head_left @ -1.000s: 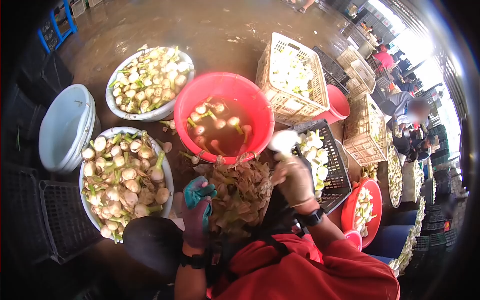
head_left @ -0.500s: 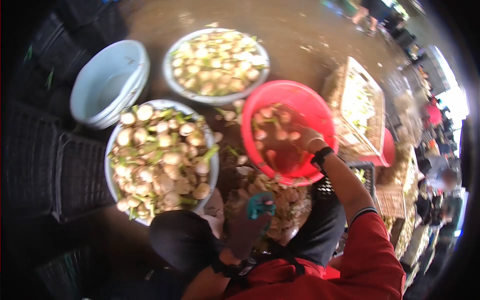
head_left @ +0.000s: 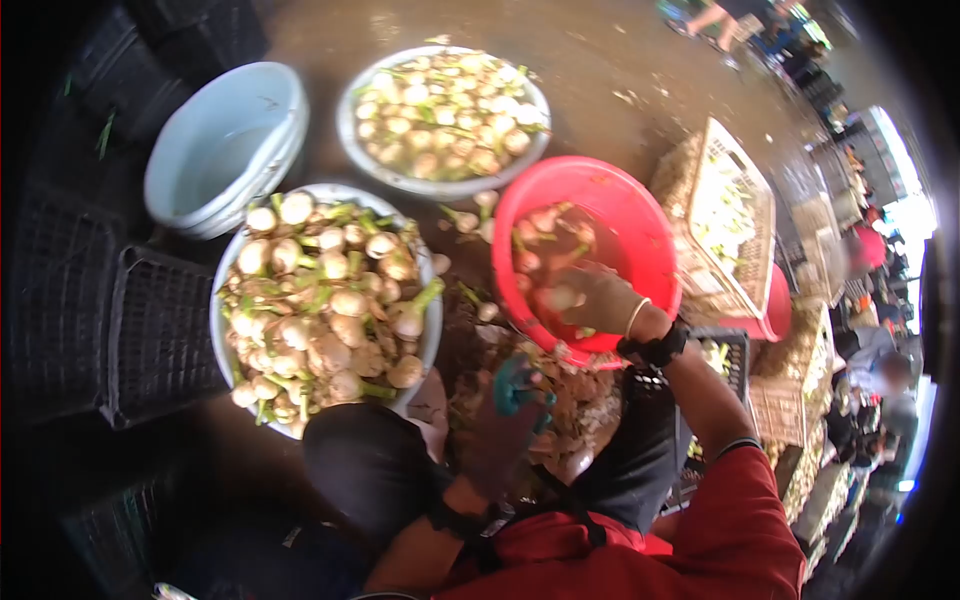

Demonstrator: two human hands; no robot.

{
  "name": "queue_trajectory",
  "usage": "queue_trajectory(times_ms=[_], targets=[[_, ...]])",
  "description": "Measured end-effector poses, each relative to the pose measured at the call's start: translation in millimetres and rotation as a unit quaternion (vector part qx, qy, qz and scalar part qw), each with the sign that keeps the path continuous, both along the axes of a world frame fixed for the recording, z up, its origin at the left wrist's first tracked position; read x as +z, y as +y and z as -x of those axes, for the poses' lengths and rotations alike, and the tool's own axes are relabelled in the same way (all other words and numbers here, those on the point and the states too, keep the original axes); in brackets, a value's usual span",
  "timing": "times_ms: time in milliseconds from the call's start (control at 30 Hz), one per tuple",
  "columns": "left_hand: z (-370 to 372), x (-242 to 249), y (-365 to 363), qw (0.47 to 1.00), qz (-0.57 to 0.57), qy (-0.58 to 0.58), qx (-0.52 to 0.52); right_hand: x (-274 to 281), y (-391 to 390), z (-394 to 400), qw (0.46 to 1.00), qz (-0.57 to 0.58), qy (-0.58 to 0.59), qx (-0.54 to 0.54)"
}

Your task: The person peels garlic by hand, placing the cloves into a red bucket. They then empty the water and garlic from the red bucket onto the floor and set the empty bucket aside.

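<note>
My right hand [head_left: 598, 300], in a beige glove, reaches into a red basin [head_left: 650, 235] of murky brown water. Its fingers close round a pale round bulb [head_left: 562, 298], partly hidden by the hand. Several more bulbs [head_left: 548, 218] with green stems float near the basin's far left side. In a grey and teal glove, my left hand [head_left: 510, 415] hovers between my knees with its fingers curled; what they hold, if anything, I cannot make out. Below it lies a heap of pale peelings [head_left: 590, 405].
A tub of bulbs [head_left: 428, 345] stands at my left knee, another tub of bulbs [head_left: 352, 150] behind it. Stacked blue tubs [head_left: 165, 190] and black crates [head_left: 150, 340] are on the left. A beige crate [head_left: 712, 285] borders the basin's right side.
My right hand has drawn back from the basin's right side toward its near middle, with a pale bulb at its fingers. My left hand has shifted slightly, its fingers still curled.
</note>
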State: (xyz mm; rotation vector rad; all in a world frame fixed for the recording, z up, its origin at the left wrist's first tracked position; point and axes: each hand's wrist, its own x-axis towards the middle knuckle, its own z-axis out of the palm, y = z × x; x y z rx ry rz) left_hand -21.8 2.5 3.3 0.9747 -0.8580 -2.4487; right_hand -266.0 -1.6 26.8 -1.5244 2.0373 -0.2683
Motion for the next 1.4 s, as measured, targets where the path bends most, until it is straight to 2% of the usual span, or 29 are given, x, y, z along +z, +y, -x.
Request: queue_trajectory(times_ms=[67,100,133,167,200,233,267,300,367,400,433,500,533,567,600,667,700,767,900,967,1000,1067,1100,1167,1200,1233,1300,1367,1400], targets=[[2,-9,3,0.998,-0.036,0.059,-0.001,1,16,-21,0.976,0.19,-0.042,0.101],[2,-12,3,0.992,-0.062,0.11,0.017,7,24,-38,0.978,0.184,-0.036,0.089],[3,-5,0,0.99,-0.05,0.135,0.003,18,34,-60,0.966,0.231,-0.085,0.081],[0,-3,-1,0.989,-0.054,0.136,-0.005,24,44,-78,0.948,0.279,-0.136,0.073],[-3,-2,-4,0.99,-0.037,0.134,0.008,23,53,-88,0.949,0.278,-0.132,0.067],[-5,1,-4,0.991,-0.02,0.133,0.022,22,61,-96,0.933,0.251,-0.253,-0.053],[-6,13,-3,0.99,-0.012,0.14,0.025,21,69,-101,0.888,0.22,-0.367,-0.17],[-6,10,-2,0.99,-0.012,0.142,0.02,18,75,-105,0.888,0.222,-0.363,-0.174],[-7,6,0,0.981,0.079,0.172,0.046,11,85,-111,0.869,0.186,-0.366,-0.275],[-10,6,1,0.981,0.078,0.175,0.042,9,89,-116,0.898,0.21,-0.28,-0.265],[-13,11,0,0.982,0.111,0.149,0.031,10,92,-119,0.898,0.212,-0.277,-0.268],[-16,12,1,0.981,0.145,0.127,0.017,12,97,-126,0.943,0.187,-0.129,-0.244],[-15,9,3,0.973,0.213,0.089,0.017,10,97,-131,0.949,0.205,-0.049,-0.234],[-15,7,5,0.959,0.28,0.05,0.018,11,97,-134,0.948,0.207,-0.046,-0.236],[-14,5,6,0.958,0.28,0.053,0.017,12,98,-137,0.949,0.218,-0.004,-0.227],[-13,6,8,0.911,0.411,-0.009,0.025,11,97,-143,0.946,0.231,0.066,-0.218],[-13,6,8,0.911,0.411,-0.006,0.023,8,98,-145,0.945,0.231,0.068,-0.219],[-15,6,9,0.864,0.501,-0.04,0.018,3,98,-149,0.946,0.208,0.135,-0.208],[-18,-5,8,0.869,0.492,-0.045,0.008,2,93,-154,0.945,0.158,0.146,-0.245],[-18,-8,7,0.951,0.31,-0.007,0.008,4,92,-150,0.949,0.158,0.11,-0.249],[-20,-7,7,0.951,0.309,-0.008,0.008,5,95,-148,0.949,0.157,0.108,-0.249],[-22,7,3,0.992,0.121,0.033,-0.022,6,102,-138,0.943,0.192,-0.021,-0.269],[-25,4,1,0.992,0.122,0.034,-0.022,6,105,-131,0.943,0.193,-0.021,-0.269],[-29,-1,-4,0.993,0.072,0.083,-0.045,2,114,-115,0.944,0.116,-0.035,-0.308],[-30,-1,-3,0.993,0.073,0.084,-0.045,-5,119,-104,0.953,0.051,0.045,-0.296],[-31,3,-2,0.989,0.048,0.137,-0.024,-13,128,-95,0.952,0.052,0.046,-0.298],[-31,1,-4,0.981,0.025,0.191,-0.003,-22,140,-79,0.95,-0.076,0.196,-0.233],[-34,-9,-7,0.983,0.013,0.184,-0.007,10,134,-93,0.959,-0.067,0.162,-0.222],[-35,-9,-3,0.986,0.112,0.12,-0.036,11,133,-100,0.982,0.09,0.062,-0.155]])
